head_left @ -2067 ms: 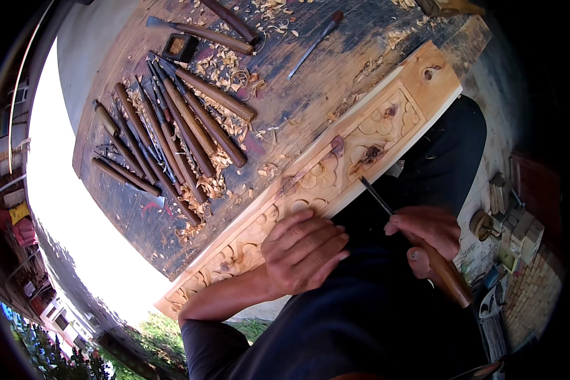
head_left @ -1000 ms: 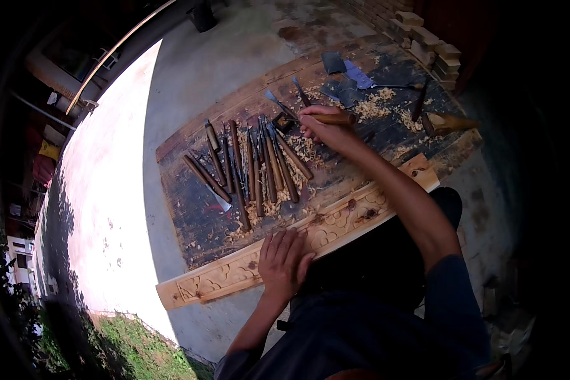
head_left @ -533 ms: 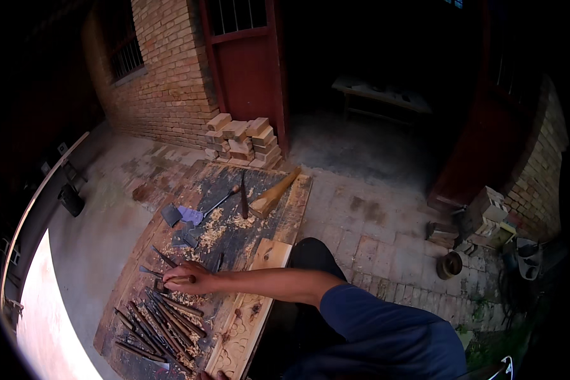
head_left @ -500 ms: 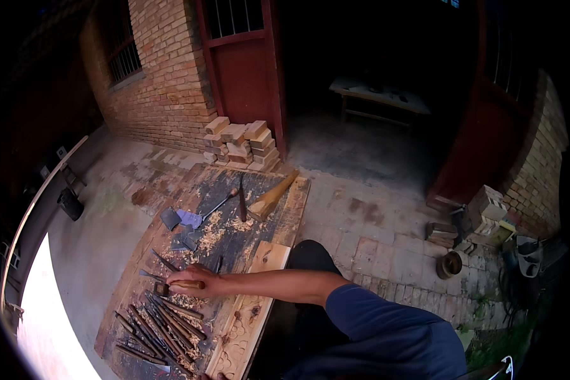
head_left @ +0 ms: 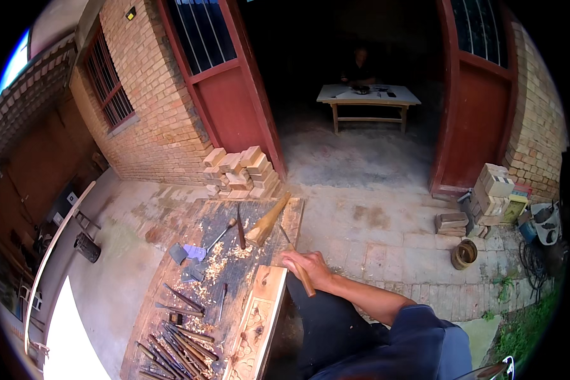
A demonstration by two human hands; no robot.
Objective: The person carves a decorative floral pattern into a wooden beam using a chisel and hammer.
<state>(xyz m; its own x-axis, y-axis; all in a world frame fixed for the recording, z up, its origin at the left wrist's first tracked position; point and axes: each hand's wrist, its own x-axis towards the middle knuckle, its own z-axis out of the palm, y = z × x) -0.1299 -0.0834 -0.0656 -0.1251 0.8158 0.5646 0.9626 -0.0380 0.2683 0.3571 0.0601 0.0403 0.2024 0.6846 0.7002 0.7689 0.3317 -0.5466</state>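
My right hand (head_left: 306, 266) grips a chisel (head_left: 306, 280), its thin metal blade pointing up and away and its wooden handle downward, beside the far end of the carved board (head_left: 247, 347). The board lies along the right edge of the worn workbench (head_left: 147, 316), with carved flowers and dark knots. A spread of carving tools (head_left: 177, 354) with wooden handles lies among shavings at the near left. A wooden mallet (head_left: 265, 221), dark flat stones (head_left: 177, 253) and a purple cloth (head_left: 195, 253) are on the far part. My left hand is not in view.
A brick stack (head_left: 240, 171) stands by the red door (head_left: 231, 107). Inside the dark doorway a person (head_left: 361, 66) is behind a low table (head_left: 409, 96). At the right are more bricks (head_left: 491, 190), a round bucket (head_left: 463, 256) and coiled hose (head_left: 532, 266).
My right hand has moved from among the tools to the bench's right edge, carrying the chisel. The view has tilted up toward the doorway, and my left hand has left the picture.
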